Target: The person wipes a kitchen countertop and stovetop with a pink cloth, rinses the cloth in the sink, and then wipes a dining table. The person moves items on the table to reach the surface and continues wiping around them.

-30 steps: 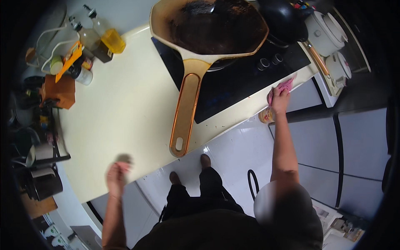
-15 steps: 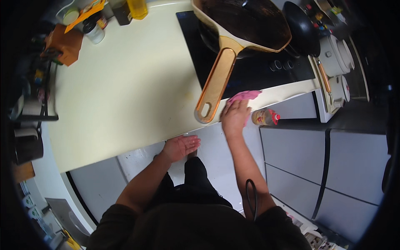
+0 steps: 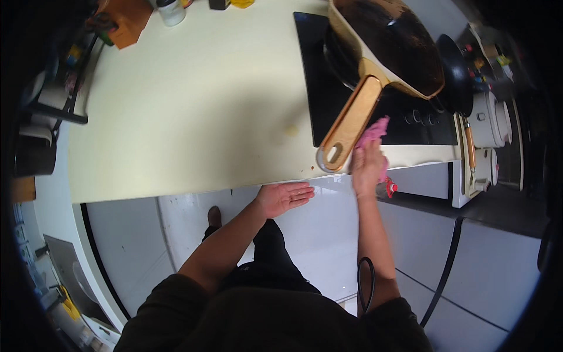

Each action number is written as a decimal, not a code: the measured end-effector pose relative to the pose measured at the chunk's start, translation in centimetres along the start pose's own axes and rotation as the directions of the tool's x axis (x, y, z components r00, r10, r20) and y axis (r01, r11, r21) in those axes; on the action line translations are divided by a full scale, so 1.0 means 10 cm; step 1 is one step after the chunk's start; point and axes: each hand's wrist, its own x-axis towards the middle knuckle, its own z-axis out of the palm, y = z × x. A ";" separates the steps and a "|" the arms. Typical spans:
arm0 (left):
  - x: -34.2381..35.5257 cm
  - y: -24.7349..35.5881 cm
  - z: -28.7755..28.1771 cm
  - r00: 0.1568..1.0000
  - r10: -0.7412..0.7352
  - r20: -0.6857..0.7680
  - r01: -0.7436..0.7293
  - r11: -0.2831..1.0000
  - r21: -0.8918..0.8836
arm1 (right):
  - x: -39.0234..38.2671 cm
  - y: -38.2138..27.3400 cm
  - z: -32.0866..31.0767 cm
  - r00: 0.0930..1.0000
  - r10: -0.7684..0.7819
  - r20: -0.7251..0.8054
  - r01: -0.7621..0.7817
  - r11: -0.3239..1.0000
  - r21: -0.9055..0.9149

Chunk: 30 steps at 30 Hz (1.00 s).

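My right hand (image 3: 368, 167) presses a crumpled pink cloth (image 3: 373, 134) onto the counter's front strip, its fingers closed over it. The cloth's far end reaches the edge of the black cooktop (image 3: 399, 126). Just left of that hand, the wooden handle (image 3: 353, 120) of a cream frying pan (image 3: 390, 47) sticks out over the counter. The dark-bottomed pan rests tilted on the cooktop. My left hand (image 3: 286, 198) is open, palm up and fingers straight, at the counter's front edge. Small brown specks (image 3: 311, 169) lie on the counter between my hands.
The cream counter (image 3: 193, 117) spreads to the left. A black wok (image 3: 456, 76) and white pots (image 3: 489, 120) stand at the right. A red-capped bottle (image 3: 387, 188) is below the counter edge. A white-labelled jar (image 3: 171, 12) and brown box (image 3: 126, 23) are far left.
The view has shifted, so the counter and pan appear further right. The cloth's far end now points toward the cooktop instead of rightward. My left hand has come up to the counter edge, staying open.
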 end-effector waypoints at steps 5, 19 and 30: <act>-0.01 0.07 -0.07 0.962 0.141 0.233 -0.100 0.978 -0.180 | -0.33 -1.01 0.20 0.955 -0.256 0.149 0.214 0.945 0.248; -0.72 0.25 0.11 0.942 0.304 -0.145 -0.306 0.952 0.009 | 1.07 -1.22 0.42 0.859 -0.456 0.233 0.425 0.889 0.171; -1.24 0.21 0.10 0.768 0.569 -0.294 -0.583 0.811 0.046 | -0.56 -2.23 0.39 0.412 -0.820 0.398 0.388 0.553 0.737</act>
